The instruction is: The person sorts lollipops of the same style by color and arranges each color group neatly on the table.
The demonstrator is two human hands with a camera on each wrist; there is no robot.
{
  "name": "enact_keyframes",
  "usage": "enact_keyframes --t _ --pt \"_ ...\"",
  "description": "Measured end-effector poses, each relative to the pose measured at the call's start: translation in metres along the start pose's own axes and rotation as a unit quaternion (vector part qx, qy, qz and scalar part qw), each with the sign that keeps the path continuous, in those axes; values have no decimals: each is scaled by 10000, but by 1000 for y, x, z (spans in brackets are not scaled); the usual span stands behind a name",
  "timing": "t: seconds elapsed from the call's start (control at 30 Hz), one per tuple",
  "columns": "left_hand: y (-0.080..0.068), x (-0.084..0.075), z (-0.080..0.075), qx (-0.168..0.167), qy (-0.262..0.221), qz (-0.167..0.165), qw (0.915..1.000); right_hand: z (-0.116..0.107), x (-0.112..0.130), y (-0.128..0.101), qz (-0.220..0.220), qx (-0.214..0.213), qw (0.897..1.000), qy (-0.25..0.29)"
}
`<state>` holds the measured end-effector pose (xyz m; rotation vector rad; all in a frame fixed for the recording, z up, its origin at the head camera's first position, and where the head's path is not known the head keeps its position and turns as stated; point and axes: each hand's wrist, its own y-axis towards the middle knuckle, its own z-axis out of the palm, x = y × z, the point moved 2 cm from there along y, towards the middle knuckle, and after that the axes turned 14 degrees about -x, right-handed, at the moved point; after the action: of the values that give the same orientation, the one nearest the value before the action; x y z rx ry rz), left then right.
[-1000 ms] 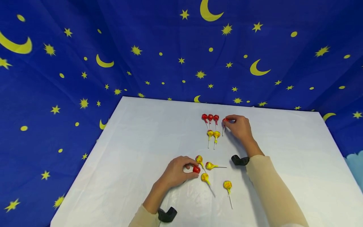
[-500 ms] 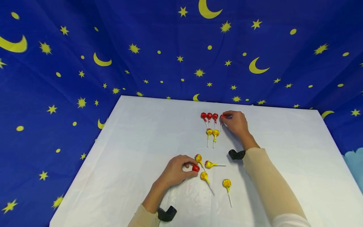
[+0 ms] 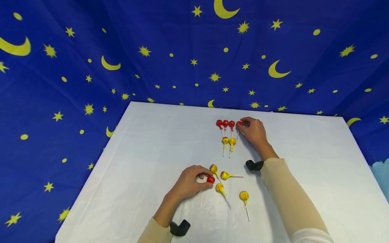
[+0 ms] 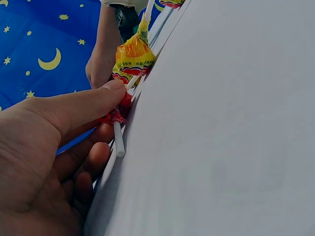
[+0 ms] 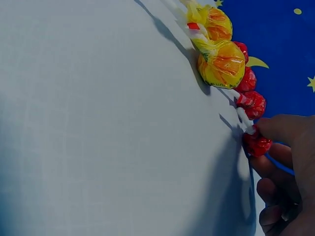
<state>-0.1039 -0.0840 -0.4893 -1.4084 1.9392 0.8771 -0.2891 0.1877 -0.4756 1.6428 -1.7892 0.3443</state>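
Observation:
My right hand (image 3: pixel 255 132) pinches a red lollipop (image 5: pixel 258 144) by its wrapped head, at the right end of a row of three other red lollipops (image 3: pixel 225 124). Its white stick points toward the near side. Just below that row lie two yellow lollipops (image 3: pixel 232 141), side by side. Nearer the front, my left hand (image 3: pixel 189 182) holds another red lollipop (image 3: pixel 211 179) between thumb and fingers; its short white stick shows in the left wrist view. Close to those fingertips lie three yellow lollipops (image 3: pixel 219 188), pointing different ways.
Another yellow lollipop (image 3: pixel 244 195) lies apart at the front right of the white table (image 3: pixel 146 141). A blue cloth (image 3: pixel 170 44) with yellow moons and stars hangs behind and to the left. Each wrist wears a black mount (image 3: pixel 180 228).
My right hand has moved slightly away from me and left, bringing its red lollipop beside the row of red ones. The left hand has stayed in place with its lollipop.

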Motion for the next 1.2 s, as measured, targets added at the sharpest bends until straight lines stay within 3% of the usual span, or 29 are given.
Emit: enact_keyframes --t 0.7,1.2 --pt "1 -1 -4 -22 -53 -106 9999 -8 0 -4 -235 -32 9997 26" --pt "1 2 1 -60 37 71 10000 -24 0 -28 -586 23 9979 255"
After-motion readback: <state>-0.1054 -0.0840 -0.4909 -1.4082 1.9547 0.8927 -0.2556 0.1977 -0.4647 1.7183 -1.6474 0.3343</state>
